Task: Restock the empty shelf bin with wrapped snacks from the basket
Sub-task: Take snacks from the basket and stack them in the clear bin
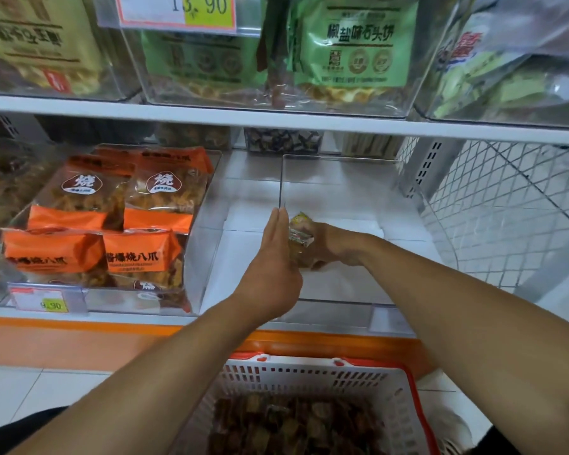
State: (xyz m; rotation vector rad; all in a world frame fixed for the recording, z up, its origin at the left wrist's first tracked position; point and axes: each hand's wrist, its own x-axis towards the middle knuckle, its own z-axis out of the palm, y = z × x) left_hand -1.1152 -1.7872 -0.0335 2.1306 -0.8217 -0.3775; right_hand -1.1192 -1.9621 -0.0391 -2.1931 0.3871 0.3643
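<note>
A clear plastic shelf bin (339, 300) stands on the lower shelf with its white floor bare. Both my hands are inside it. My right hand (329, 246) grips a small bunch of wrapped snacks (300, 233), brown with yellow and red wrapper ends. My left hand (273, 257) stands on edge with straight fingers, its palm pressed against the left side of that bunch. Below, at the bottom of the view, a white and red basket (312, 376) holds several brown wrapped snacks (293, 425).
A clear divider wall (281, 182) rises at the bin's left. Left of it a bin holds orange snack bags (112, 224). The upper shelf (276, 118) with green bags (355, 41) hangs overhead. A white wire mesh panel (506, 205) closes the right side.
</note>
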